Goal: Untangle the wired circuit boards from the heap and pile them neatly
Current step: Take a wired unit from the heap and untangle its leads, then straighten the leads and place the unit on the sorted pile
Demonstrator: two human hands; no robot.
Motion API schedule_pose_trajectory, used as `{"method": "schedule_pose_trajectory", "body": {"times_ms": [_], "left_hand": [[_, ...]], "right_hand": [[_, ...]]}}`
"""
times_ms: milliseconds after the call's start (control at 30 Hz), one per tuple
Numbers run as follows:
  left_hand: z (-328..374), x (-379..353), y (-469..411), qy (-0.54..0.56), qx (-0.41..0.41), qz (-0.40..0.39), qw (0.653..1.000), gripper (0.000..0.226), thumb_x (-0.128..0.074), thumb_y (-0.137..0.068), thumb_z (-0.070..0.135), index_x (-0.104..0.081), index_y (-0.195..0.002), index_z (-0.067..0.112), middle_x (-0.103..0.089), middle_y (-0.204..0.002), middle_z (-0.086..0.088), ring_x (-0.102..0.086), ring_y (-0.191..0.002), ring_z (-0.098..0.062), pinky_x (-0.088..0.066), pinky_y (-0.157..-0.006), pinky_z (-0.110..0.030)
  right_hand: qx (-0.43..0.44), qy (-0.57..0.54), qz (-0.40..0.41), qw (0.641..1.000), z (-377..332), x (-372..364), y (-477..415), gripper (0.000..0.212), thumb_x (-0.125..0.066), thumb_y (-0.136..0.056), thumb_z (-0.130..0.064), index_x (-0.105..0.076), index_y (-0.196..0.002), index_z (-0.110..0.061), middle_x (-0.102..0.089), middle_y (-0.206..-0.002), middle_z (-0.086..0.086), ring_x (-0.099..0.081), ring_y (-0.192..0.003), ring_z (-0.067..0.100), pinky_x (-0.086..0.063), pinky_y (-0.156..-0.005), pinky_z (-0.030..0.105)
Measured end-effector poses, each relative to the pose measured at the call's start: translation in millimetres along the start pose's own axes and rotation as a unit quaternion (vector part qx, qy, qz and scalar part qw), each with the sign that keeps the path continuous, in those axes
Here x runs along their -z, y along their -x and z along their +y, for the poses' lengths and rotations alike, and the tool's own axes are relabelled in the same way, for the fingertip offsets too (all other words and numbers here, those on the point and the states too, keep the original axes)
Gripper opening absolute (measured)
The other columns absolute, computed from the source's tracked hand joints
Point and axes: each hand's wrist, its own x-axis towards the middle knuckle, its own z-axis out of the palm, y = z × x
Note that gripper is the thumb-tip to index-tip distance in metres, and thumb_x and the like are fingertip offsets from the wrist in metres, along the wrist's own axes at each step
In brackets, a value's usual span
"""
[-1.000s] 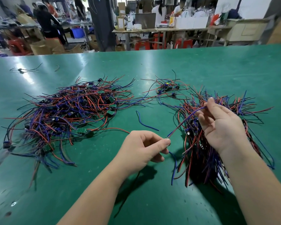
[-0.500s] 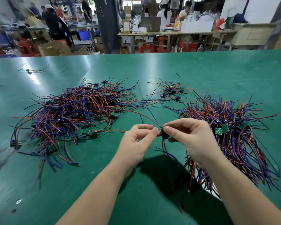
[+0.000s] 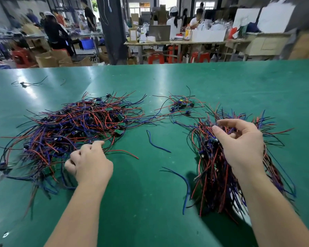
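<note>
A big tangled heap [image 3: 75, 125] of red, blue and black wires with small green circuit boards lies on the left of the green table [image 3: 168, 77]. My left hand [image 3: 89, 163] is at the heap's near edge, fingers curled round some of its wires. To the right lies the sorted pile [image 3: 219, 177], its wires running roughly toward me. My right hand [image 3: 239, 143] is over the top of this pile with loosely curled fingers, thumb and forefinger slightly apart among the wires.
A small cluster of wired boards [image 3: 181, 104] sits behind the gap between the piles. Two loose blue wires [image 3: 155, 143] [image 3: 185, 184] lie on the table in the middle. A stray wire [image 3: 25, 84] lies far left. People work at benches beyond the table's far edge.
Both hands held one wired board together in the middle. Now my right hand has moved right onto the sorted pile, and my left hand has moved left to the heap.
</note>
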Motion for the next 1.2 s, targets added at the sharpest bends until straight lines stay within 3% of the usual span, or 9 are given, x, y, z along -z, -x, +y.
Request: {"method": "schedule_pose_trajectory", "body": {"times_ms": [100, 233, 467, 633, 700, 767, 833, 967, 1200], "left_hand": [[-4, -1, -4, 0.031, -0.016, 0.019, 0.999, 0.051, -0.056, -0.086, 0.004, -0.050, -0.131, 0.027, -0.048, -0.130, -0.009, -0.038, -0.118, -0.034, -0.033, -0.097, -0.044], [-4, -1, -6, 0.101, -0.009, 0.004, 0.995, 0.034, -0.065, -0.088, 0.011, -0.060, -0.119, -0.001, -0.028, -0.147, -0.017, -0.033, -0.130, -0.037, -0.031, -0.107, -0.044], [7, 10, 11, 0.143, -0.122, 0.182, 0.965, 0.016, -0.066, -0.087, 0.026, -0.065, -0.102, 0.022, -0.063, -0.109, -0.004, -0.053, -0.102, -0.030, -0.029, -0.090, -0.041], [11, 11, 16, 0.164, -0.143, 0.194, 0.956, 0.021, -0.071, -0.083, 0.037, -0.064, -0.095, 0.022, -0.066, -0.083, 0.003, -0.050, -0.069, -0.020, -0.017, -0.075, -0.030], [7, 12, 13, 0.120, -0.105, 0.178, 0.971, 0.023, -0.072, -0.079, 0.044, -0.066, -0.092, 0.026, -0.061, -0.073, 0.003, -0.047, -0.075, -0.022, -0.016, -0.075, -0.033], [3, 14, 9, 0.114, -0.074, 0.191, 0.972, 0.021, -0.074, -0.077, 0.045, -0.070, -0.089, 0.028, -0.063, -0.092, 0.000, -0.045, -0.097, -0.029, -0.020, -0.082, -0.039], [0, 17, 6, 0.151, -0.062, 0.235, 0.958, 0.021, -0.073, -0.077, 0.045, -0.070, -0.088, 0.027, -0.063, -0.108, -0.001, -0.042, -0.108, -0.031, -0.022, -0.088, -0.044], [-2, 23, 3, 0.245, -0.072, 0.274, 0.927, 0.041, -0.066, -0.080, 0.054, -0.070, -0.097, 0.018, -0.064, -0.079, -0.001, -0.057, -0.081, -0.029, -0.033, -0.090, -0.048], [18, 24, 32, 0.417, -0.291, 0.283, 0.813, 0.033, -0.071, -0.080, 0.041, -0.066, -0.099, 0.013, -0.063, -0.081, 0.009, -0.062, -0.071, -0.028, -0.052, -0.069, -0.049]], "right_hand": [[0.043, -0.011, -0.005, 0.999, -4, -3, 6, 0.022, -0.074, -0.078, -0.012, -0.067, -0.080, -0.033, -0.054, -0.086, 0.004, -0.047, -0.052, 0.000, -0.039, -0.059, 0.008], [0.021, -0.108, -0.091, 0.990, -10, -11, 16, 0.017, -0.079, -0.074, -0.006, -0.070, -0.075, -0.020, -0.067, -0.066, -0.006, -0.056, -0.056, 0.003, -0.047, -0.059, 0.013], [0.000, -0.148, -0.253, 0.956, -12, -25, 31, 0.016, -0.080, -0.069, -0.004, -0.072, -0.069, -0.018, -0.065, -0.061, -0.005, -0.054, -0.059, 0.008, -0.045, -0.059, 0.017], [-0.007, -0.148, -0.324, 0.934, -14, -30, 39, 0.017, -0.080, -0.071, -0.006, -0.073, -0.074, -0.021, -0.067, -0.064, -0.003, -0.056, -0.061, 0.010, -0.046, -0.059, 0.019], [-0.007, -0.135, -0.328, 0.935, -13, -30, 40, 0.015, -0.080, -0.072, -0.007, -0.073, -0.075, -0.020, -0.067, -0.065, -0.003, -0.056, -0.061, 0.010, -0.046, -0.059, 0.018], [-0.009, -0.123, -0.331, 0.936, -12, -30, 39, 0.016, -0.080, -0.072, -0.009, -0.073, -0.077, -0.022, -0.067, -0.065, -0.003, -0.057, -0.061, 0.010, -0.046, -0.059, 0.019], [-0.014, -0.117, -0.332, 0.936, -12, -29, 39, 0.017, -0.080, -0.072, -0.010, -0.073, -0.079, -0.024, -0.067, -0.066, -0.003, -0.057, -0.061, 0.010, -0.046, -0.059, 0.019], [-0.024, -0.110, -0.327, 0.938, -12, -31, 39, 0.014, -0.080, -0.071, -0.007, -0.073, -0.074, -0.019, -0.067, -0.064, -0.005, -0.057, -0.059, 0.007, -0.046, -0.058, 0.017], [-0.057, -0.136, -0.382, 0.912, -22, -29, 44, 0.009, -0.075, -0.075, -0.020, -0.075, -0.075, -0.011, -0.064, -0.059, 0.001, -0.051, -0.050, 0.010, -0.042, -0.050, 0.020]]}}
